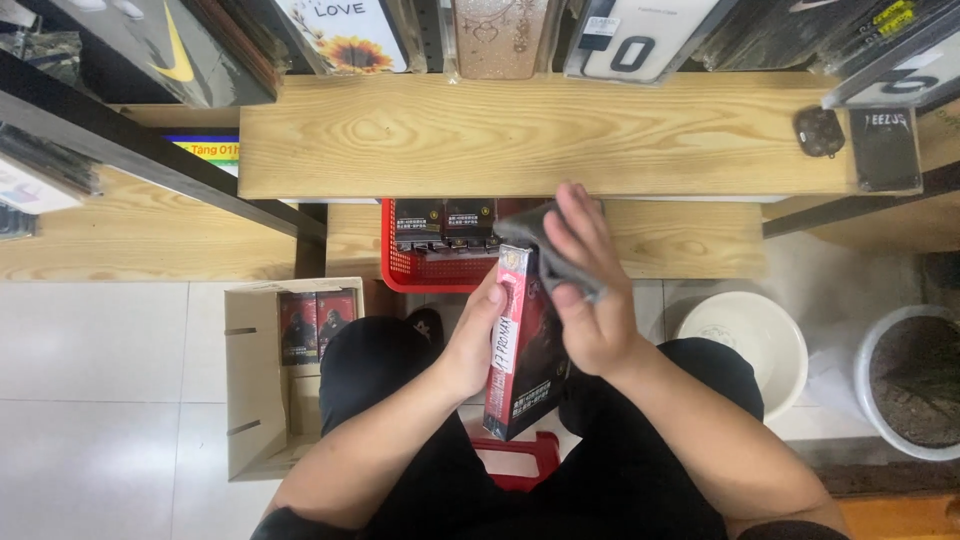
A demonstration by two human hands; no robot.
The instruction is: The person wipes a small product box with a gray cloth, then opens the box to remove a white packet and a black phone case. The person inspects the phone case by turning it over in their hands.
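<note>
A wooden shelf (pixel 500 135) spans the upper middle of the frame, with phone cases (pixel 500 35) hanging above it. Just below the shelf sits a red basket (pixel 425 268) holding dark boxes. At lower left a cardboard box (pixel 255 380) stands open on the white tiled floor (pixel 100 400). A white bowl (pixel 750 340) lies at right, near a pot of soil (pixel 915 380) at the right edge

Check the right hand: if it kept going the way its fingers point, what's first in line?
Right hand, wiping with a grey cloth, points up-frame: likely the wooden shelf edge first. The red basket sits lower; depth is unclear.
</note>
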